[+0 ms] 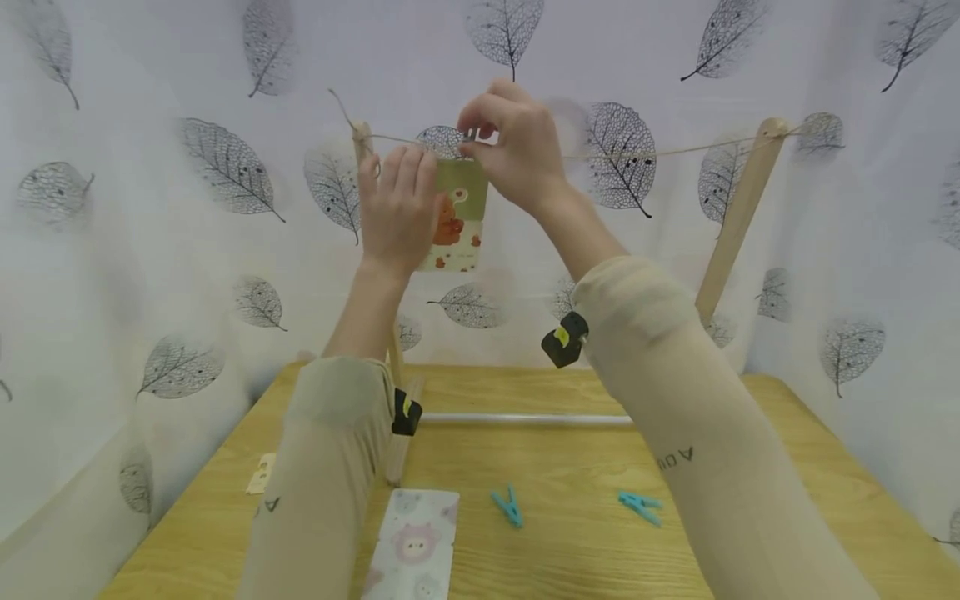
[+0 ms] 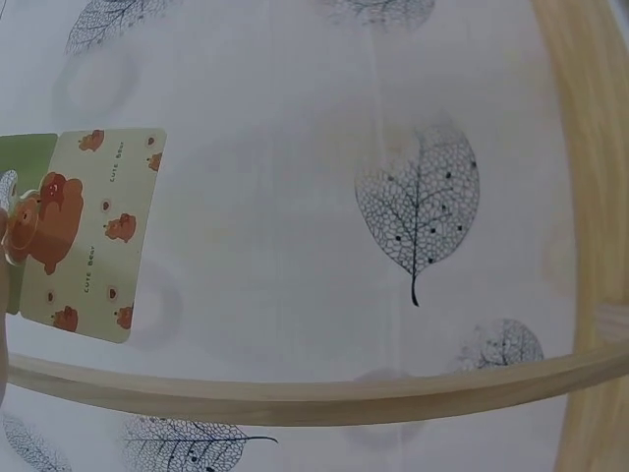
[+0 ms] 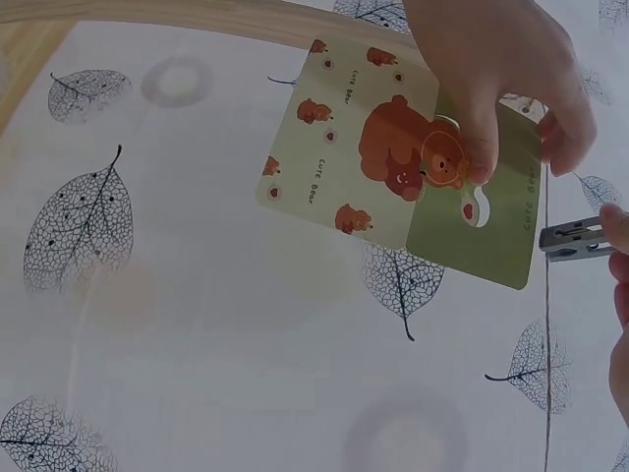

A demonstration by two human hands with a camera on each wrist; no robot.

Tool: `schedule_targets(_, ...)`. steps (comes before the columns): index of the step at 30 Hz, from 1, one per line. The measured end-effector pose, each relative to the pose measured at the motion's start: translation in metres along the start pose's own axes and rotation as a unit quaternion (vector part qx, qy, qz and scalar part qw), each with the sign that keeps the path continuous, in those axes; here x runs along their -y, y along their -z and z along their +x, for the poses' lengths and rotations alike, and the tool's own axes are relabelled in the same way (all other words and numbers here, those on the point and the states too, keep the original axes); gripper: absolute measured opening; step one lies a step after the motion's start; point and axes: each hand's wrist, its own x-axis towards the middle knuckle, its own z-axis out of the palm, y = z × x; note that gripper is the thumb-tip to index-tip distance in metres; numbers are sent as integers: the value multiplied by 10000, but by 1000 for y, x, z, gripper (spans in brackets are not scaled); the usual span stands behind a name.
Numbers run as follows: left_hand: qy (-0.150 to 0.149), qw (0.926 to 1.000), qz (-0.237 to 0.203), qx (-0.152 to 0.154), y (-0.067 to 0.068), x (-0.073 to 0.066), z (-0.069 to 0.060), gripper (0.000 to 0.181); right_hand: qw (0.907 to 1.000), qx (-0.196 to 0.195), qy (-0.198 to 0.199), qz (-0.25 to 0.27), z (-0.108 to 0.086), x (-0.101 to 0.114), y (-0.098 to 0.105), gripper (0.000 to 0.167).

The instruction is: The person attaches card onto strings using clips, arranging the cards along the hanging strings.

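My left hand (image 1: 401, 200) pinches a green and cream card (image 1: 461, 229) printed with a bear, close under the string (image 1: 675, 152). In the right wrist view, that hand's thumb lies across the front of the card (image 3: 472, 236). My right hand (image 1: 517, 146) pinches a grey clothespin (image 3: 580, 239) between thumb and fingers. The clothespin's tip is at the string, by the card's top edge; whether it bites the card I cannot tell. In the left wrist view, the card (image 2: 98, 236) shows at the left edge.
Wooden posts (image 1: 738, 221) carry the string at both ends, and a white rod (image 1: 525, 419) runs low between them. On the table (image 1: 562, 558) lie two teal clothespins (image 1: 508, 506), a pale patterned sheet (image 1: 412, 542) and a small cream piece (image 1: 261, 473). A leaf-printed curtain hangs behind.
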Motion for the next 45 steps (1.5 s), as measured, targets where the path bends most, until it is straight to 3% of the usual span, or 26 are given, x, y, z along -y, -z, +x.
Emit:
schedule_targets(4,25,10000,-52,-23,0,1,-1,35,9996,21,276,-91,0,-2,-3,8)
schedule_targets(10,-56,9999,35,-82,-4,1,-7,36,9935,-52,863,-735,-4,-9,-9,5)
schedule_targets(17,-12,9999,63,-116,-5,2,-12,36,9729,-258,1877,-1323,-8,-18,-14,13)
schedule_targets(22,-21,9998,72,-183,-5,2,-14,35,9618,-304,2293,-1461,-9,-19,-19,19)
schedule_targets(34,-22,9998,60,-184,-7,2,-18,37,9547,-279,2434,-1687,-15,-20,-25,15)
schedule_targets(41,-23,9998,87,-198,-9,1,-21,35,9641,-386,2267,-1330,-17,-21,-26,17)
schedule_targets(45,-3,9999,-19,-108,-11,0,-22,36,9641,-392,2271,-1321,-18,-20,-26,16)
